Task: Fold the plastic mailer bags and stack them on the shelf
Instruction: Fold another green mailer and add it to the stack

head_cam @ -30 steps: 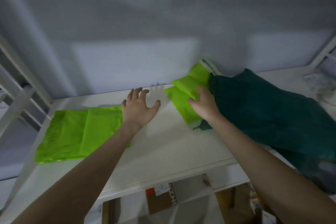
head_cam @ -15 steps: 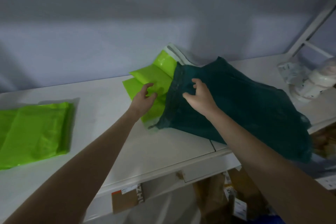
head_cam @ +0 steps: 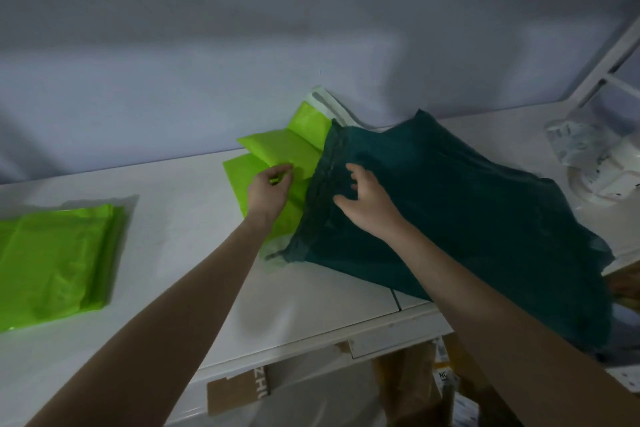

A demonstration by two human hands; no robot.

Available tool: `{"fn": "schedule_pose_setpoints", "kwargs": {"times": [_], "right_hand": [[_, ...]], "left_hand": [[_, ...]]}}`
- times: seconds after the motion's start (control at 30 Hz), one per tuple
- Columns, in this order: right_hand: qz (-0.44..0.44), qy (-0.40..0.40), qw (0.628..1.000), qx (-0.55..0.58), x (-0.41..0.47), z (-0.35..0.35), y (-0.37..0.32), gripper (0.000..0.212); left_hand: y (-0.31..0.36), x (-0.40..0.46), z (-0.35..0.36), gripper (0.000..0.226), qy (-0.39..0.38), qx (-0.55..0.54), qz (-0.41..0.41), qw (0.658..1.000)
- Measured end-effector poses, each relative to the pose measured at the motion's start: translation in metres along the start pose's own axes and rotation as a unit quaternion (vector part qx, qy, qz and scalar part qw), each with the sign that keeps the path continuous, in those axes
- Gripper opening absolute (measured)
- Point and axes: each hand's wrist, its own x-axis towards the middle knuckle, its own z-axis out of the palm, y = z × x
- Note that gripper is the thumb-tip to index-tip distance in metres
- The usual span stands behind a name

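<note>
bare shelf top [head_cam: 180, 246] between folded green stack [head_cam: 55, 260] and dark green bag [head_cam: 450, 211]

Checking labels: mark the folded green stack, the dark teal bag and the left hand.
folded green stack [head_cam: 55, 260], head view, top face.
dark teal bag [head_cam: 460, 204], head view, middle.
left hand [head_cam: 268, 192], head view, back.

A folded lime-green mailer bag [head_cam: 57, 262] lies flat at the left end of the white shelf [head_cam: 194, 239]. Further right, more lime-green mailers [head_cam: 277, 156] sit creased and partly tucked under a dark teal bag [head_cam: 467, 204], which sprawls to the shelf's front edge.
</note>
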Motion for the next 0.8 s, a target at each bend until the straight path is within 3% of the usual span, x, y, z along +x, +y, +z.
{"fn": "schedule_pose_setpoints", "kwargs": {"times": [0.13, 0.23, 0.4, 0.53, 0.7, 0.8], "right_hand": [[0.012, -0.018, 0.998, 0.052, 0.005, 0.008, -0.008, 0.043], [0.034, -0.042, 0.992, 0.116, 0.012, 0.020, -0.020, 0.041], [0.089, -0.053, 0.940, 0.326, 0.026, 0.033, -0.059, 0.048], [0.094, 0.007, 0.886, 0.455, 0.036, 0.033, -0.080, 0.043], [0.037, 0.059, 0.880, 0.470, 0.023, 0.032, -0.085, 0.017], [0.032, 0.075, 0.887, 0.454, 0.015, 0.030, -0.087, 0.020]], "left_hand": [[0.010, -0.006, -0.006, 0.021, 0.129, -0.059, -0.003, 0.990], [0.020, -0.013, -0.010, 0.015, 0.168, -0.147, -0.011, 0.975], [0.036, -0.033, -0.021, 0.018, 0.157, -0.216, 0.028, 0.963], [0.042, -0.052, -0.029, 0.018, 0.102, -0.233, 0.055, 0.965], [0.037, -0.064, -0.046, 0.026, 0.083, -0.212, 0.025, 0.973], [0.032, -0.057, -0.061, 0.043, 0.135, -0.142, 0.020, 0.980]]}}
